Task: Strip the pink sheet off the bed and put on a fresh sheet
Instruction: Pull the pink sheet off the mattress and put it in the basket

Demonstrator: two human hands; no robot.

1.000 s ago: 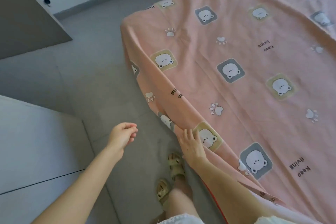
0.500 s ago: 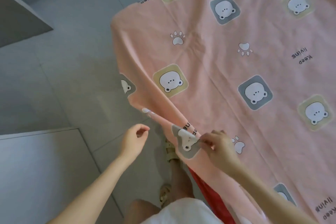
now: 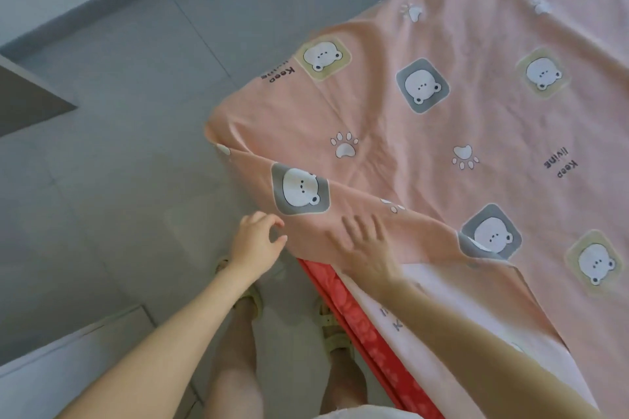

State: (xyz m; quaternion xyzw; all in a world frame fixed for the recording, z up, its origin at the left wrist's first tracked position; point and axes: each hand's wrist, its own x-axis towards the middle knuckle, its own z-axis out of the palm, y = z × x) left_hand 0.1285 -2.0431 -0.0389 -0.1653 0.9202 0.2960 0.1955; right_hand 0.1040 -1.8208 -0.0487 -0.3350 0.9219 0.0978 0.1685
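Presently, the pink sheet (image 3: 476,133) is spread over the bed (image 3: 401,381), with only its near corner turned back in a flap. A paler cloth (image 3: 415,357) and a red patterned layer (image 3: 340,299) are thereby uncovered beside the person's legs. The right grip (image 3: 366,243) is laid flat on that flap, fingers straight and spread, and nothing is clasped by it. The left grip (image 3: 257,241) is loosely curled at the flap's hem, but whether the hem is pinched cannot be told through the blur. Slipping is judged the chief risk: little purchase is given by a flat palm, so the flap could be lost if it is pushed quickly. The layers beneath might be dragged along if they are caught up with it. Loose cloth let down to the floor (image 3: 119,112) could be trodden on by the sandals (image 3: 333,330). The printed bears and words are seen upside down, so the pattern's top is pointed toward the person. The long axis cannot be settled, since the far ends are cut off. The nearer side edge is seen running diagonally from the left corner down to the lower right.
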